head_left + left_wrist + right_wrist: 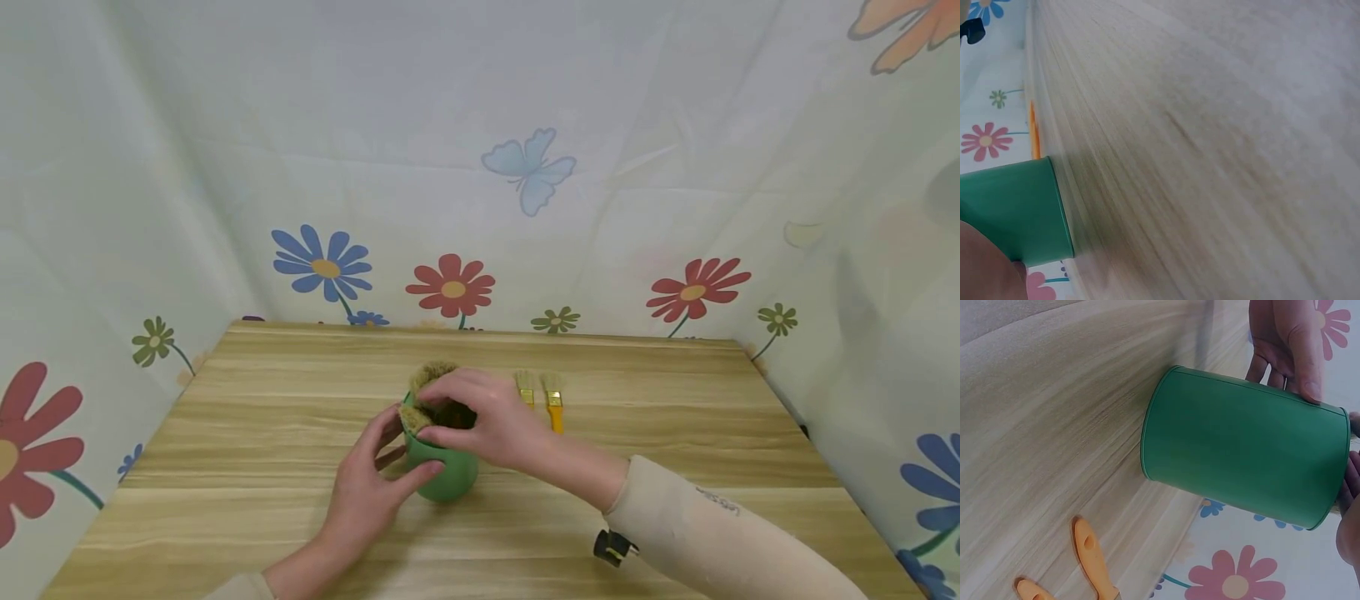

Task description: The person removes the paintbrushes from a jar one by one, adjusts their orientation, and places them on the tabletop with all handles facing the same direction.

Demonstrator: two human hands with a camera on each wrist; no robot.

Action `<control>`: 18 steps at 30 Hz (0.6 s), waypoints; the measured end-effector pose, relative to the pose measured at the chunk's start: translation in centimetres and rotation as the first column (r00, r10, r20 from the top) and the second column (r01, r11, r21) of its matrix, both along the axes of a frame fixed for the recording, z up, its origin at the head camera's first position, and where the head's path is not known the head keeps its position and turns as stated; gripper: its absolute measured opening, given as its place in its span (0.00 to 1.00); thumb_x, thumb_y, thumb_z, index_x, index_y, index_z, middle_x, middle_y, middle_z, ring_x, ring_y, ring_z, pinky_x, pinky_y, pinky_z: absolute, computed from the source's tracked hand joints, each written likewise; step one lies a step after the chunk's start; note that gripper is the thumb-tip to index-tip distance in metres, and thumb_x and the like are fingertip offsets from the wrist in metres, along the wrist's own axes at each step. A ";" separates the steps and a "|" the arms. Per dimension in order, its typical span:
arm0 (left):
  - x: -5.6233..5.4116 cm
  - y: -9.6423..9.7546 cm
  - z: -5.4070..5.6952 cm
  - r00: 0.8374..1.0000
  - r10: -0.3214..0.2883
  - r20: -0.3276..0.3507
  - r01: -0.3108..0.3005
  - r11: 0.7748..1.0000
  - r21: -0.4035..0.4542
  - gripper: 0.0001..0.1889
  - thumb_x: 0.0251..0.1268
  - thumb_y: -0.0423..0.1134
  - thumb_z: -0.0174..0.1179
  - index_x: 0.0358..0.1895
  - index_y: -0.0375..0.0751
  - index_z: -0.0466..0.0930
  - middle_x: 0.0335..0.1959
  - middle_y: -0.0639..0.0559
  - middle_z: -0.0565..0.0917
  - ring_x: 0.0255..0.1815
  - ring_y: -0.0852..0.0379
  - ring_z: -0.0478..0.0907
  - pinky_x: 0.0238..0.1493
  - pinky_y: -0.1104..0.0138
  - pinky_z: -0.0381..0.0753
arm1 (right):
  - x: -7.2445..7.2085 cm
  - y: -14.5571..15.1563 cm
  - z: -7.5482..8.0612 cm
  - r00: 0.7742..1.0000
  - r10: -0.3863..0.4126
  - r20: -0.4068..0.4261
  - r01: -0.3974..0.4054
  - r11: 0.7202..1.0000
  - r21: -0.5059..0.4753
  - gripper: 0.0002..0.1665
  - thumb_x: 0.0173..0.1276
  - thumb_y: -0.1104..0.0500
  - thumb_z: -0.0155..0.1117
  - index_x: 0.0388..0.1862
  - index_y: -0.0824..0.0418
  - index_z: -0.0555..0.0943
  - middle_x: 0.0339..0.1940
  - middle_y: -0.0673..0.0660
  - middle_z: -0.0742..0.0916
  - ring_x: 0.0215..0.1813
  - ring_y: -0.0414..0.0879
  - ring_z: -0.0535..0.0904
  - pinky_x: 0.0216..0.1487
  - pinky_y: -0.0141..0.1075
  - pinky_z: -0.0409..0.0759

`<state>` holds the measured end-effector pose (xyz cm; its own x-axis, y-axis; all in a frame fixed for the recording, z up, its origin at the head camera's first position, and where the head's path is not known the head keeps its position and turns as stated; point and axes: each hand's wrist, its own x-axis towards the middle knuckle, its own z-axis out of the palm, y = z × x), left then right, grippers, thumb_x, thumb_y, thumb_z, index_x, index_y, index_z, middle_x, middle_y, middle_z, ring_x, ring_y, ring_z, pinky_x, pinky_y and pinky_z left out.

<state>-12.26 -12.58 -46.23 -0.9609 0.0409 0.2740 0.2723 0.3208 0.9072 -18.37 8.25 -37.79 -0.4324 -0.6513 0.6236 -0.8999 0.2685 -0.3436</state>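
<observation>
A green can (442, 471) stands upright on the table, its side filling much of the right wrist view. My left hand (367, 492) grips it from the left, thumb across the front and fingers around the far side. A tan, bristly thing (433, 373) sticks up from the can's mouth and shows again at the left rim. My right hand (487, 417) reaches over the mouth from the right, its bent index finger and thumb closing at the bristly thing near the rim. Inside the can it looks dark brown, partly hidden by that hand.
Two flat paintbrushes lie right of the can: one paintbrush (553, 400) shows its orange handle, the other paintbrush (527, 387) is partly behind my right hand. A wood-grain table (285, 392) ends at a flower-printed cloth (405, 192). A black device (611, 547) hangs by my right sleeve.
</observation>
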 end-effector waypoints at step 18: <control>0.0 -0.1 -0.2 1.000 -0.003 -0.002 0.003 1.000 0.002 0.44 0.58 0.49 0.82 0.78 0.58 0.69 0.72 0.54 0.79 0.72 0.50 0.78 0.63 0.58 0.88 | 0.1 0.1 0.5 0.989 0.022 0.145 -0.021 1.000 -0.014 0.09 0.70 0.65 0.78 0.48 0.59 0.91 0.43 0.51 0.93 0.47 0.39 0.88 0.51 0.29 0.90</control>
<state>-12.27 -12.71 -46.38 -0.9602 0.0435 0.2759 0.2751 0.3185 0.9071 -18.31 8.33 -37.33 -0.5047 -0.6538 0.5637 -0.8459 0.2443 -0.4741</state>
